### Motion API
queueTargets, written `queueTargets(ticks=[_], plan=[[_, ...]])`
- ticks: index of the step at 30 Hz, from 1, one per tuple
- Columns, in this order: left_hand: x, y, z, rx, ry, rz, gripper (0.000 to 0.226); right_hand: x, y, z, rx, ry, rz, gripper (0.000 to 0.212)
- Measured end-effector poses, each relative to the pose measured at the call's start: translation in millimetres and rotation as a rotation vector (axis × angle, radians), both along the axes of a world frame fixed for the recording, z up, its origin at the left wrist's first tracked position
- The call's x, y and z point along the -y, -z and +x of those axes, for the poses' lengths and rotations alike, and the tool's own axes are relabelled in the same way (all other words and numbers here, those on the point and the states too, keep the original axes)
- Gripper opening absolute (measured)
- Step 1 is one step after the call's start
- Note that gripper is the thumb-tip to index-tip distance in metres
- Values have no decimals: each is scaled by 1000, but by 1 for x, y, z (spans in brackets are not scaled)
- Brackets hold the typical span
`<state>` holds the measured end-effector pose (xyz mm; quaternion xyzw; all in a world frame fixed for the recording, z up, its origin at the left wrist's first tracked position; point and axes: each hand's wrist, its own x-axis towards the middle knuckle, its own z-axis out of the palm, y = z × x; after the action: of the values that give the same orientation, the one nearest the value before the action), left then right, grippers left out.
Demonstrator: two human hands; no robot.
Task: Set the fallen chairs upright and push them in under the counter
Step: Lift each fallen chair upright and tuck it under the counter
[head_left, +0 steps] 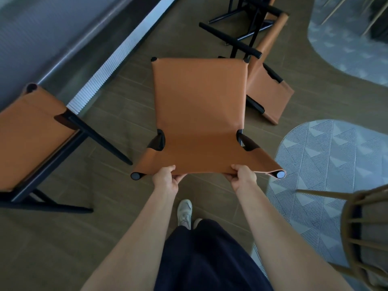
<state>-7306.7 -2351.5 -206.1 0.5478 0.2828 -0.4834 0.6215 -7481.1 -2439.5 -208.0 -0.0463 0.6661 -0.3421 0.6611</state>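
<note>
The top edge of a tan chair (199, 106) is being gripped by both hands. The left hand (165, 181) and right hand (243, 177) are each being curled round the leather. The chair is being held straight ahead of the grip, its legs being hidden under the seat. Three tan chairs are being counted. A second chair (27, 133), left of the grip by the counter (42, 38), is being cut off by the frame. A third chair (266, 85), beyond the grip to the right, is lying tipped over, partly hidden. One wooden chair (361, 227) is being cropped right of the grip, near a rug (325, 164).
</note>
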Motion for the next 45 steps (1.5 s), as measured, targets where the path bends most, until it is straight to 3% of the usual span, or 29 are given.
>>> queueTargets(ticks=[4, 10, 19, 33, 45], plan=[[-7, -8, -4, 8, -9, 8, 34, -7, -7, -5, -8, -18, -9, 39], [-2, -10, -1, 29, 19, 28, 48, -4, -9, -6, -24, -33, -12, 31], [59, -34, 33, 89, 105, 3, 42, 59, -31, 24, -10, -110, -54, 16], [129, -51, 73, 148, 187, -35, 43, 136, -49, 61, -12, -127, -49, 36], [186, -62, 105, 150, 253, -51, 40, 195, -54, 92, -12, -111, -35, 22]])
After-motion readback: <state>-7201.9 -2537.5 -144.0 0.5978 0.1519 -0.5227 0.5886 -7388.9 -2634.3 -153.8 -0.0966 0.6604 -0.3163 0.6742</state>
